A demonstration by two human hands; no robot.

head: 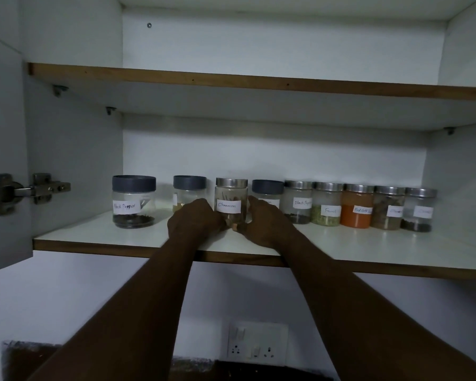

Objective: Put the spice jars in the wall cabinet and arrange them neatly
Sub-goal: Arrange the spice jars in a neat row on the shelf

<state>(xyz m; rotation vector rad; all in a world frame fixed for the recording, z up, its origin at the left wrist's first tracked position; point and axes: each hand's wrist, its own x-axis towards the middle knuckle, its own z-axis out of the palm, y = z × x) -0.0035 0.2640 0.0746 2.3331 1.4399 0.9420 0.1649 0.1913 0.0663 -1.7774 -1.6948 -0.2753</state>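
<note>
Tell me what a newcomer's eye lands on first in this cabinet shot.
The left hand and right hand grip the Cinnamon jar from either side, mid-way along the lower shelf. The orange-filled jar stands out right of centre in the row. A dark-lidded Black Pepper jar stands a little apart at the row's left end.

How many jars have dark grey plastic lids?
3: the Black Pepper jar far left, the second jar behind the left hand, the fourth jar behind the right hand. None appears hidden.
</note>
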